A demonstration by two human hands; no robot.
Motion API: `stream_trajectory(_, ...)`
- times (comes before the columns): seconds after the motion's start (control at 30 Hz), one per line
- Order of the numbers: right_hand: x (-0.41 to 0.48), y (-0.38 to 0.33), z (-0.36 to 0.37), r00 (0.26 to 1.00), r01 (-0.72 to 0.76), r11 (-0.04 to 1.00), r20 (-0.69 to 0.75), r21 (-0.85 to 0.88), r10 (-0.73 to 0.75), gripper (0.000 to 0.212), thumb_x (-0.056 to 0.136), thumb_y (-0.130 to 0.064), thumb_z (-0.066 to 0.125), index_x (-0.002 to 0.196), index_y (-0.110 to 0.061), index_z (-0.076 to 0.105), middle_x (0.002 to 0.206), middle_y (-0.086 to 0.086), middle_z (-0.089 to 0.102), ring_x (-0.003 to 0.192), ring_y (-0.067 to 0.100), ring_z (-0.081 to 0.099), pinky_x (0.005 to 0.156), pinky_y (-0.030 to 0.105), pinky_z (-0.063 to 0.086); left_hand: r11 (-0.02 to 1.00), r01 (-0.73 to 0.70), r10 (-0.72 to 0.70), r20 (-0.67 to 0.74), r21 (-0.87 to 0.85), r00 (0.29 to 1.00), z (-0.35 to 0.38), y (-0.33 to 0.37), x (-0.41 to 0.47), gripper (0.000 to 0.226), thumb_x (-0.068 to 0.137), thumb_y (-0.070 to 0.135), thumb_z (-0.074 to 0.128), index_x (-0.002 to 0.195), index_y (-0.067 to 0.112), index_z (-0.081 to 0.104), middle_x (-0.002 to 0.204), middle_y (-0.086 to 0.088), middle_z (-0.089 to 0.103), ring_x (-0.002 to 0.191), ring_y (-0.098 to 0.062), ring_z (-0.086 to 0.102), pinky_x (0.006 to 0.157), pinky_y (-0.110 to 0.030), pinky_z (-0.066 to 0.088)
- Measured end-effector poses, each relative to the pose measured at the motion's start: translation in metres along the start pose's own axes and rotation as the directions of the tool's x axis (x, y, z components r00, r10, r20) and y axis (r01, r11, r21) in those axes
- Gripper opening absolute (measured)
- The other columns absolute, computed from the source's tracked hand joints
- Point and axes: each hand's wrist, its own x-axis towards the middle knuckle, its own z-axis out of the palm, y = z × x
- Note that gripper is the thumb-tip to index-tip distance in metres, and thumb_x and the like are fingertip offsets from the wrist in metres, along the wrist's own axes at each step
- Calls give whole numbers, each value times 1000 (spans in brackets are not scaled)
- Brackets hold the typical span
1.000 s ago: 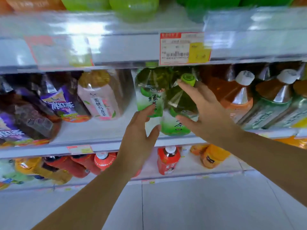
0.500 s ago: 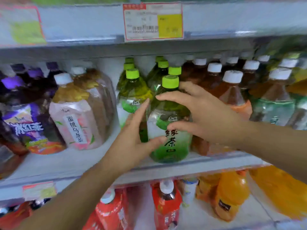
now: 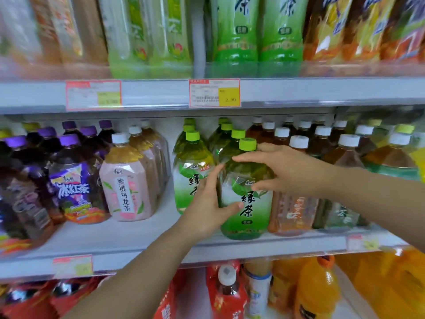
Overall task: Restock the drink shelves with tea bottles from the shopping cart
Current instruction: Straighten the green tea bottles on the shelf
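The left hand [image 3: 207, 210] is wrapping the lower left side of the green tea bottle [image 3: 249, 212], standing upright at the shelf [image 3: 138, 238] front; the right hand [image 3: 285, 171] is clasping its shoulder. Looking full, heavy and slick, it is likely needing this 2-hand body grip

yellow-and-red price tag [image 3: 215, 93], orange juice bottle [image 3: 316, 288] below, red-labelled bottle [image 3: 226, 293] near it

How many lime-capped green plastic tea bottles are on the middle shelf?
7: three in the left row, four in the right row, whose front bottle the left hand and right hand hold. More may hide behind.
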Motion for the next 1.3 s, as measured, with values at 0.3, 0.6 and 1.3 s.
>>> stream_trajectory(0.3,-3,0,-3,939,-37,805,-254,592,230,49,93,-37,51,139,-41,35,142,-7,44,125,8,45,105,32,40,886,-11,118,-201,464,972,-31,19,-4,76,79,72,48,143,36,29,140,5,39,128,-17,40,101,-35,35)
stream_trajectory(0.6,80,16,-5,952,-125,685,-107,717,286,44,95,2,45,138,-4,41,130,13,54,106,10,54,65,0,40,853,69,8,-145,518,989,-62,-9,46,63,93,39,53,146,40,20,157,-3,6,143,-31,13,113,-41,22)
stream_trajectory(1.3,98,23,-3,953,-185,662,-33,726,302,38,79,-5,70,116,-10,63,125,28,55,121,33,51,78,27,47,877,-55,116,-99,477,988,-74,-38,50,60,87,40,60,137,53,28,154,2,17,140,-29,20,114,-42,24)
